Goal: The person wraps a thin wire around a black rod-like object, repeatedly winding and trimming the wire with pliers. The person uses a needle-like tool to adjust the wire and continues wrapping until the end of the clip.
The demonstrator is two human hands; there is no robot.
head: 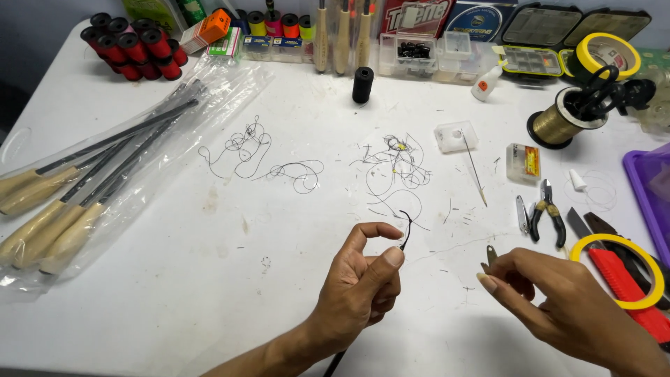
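Observation:
My left hand (363, 279) is low in the middle of the white table (209, 279). Its thumb and forefinger pinch the tip of a thin black rod, where a short black line loop (407, 225) sticks up. My right hand (558, 300) is at the lower right, fingers curled around a small metal piece (490, 255); a faint thin line runs from it towards the left hand. Loose tangles of black line (398, 164) lie on the table just beyond both hands.
Bagged rods with wooden handles (84, 188) lie at the left. Pliers (548, 213), a red cutter (618, 276), a yellow tape ring (618, 272) and a gold thread spool (562, 122) crowd the right. Red spools (136, 45), a black spool (362, 84) and tackle boxes (541, 28) line the back edge.

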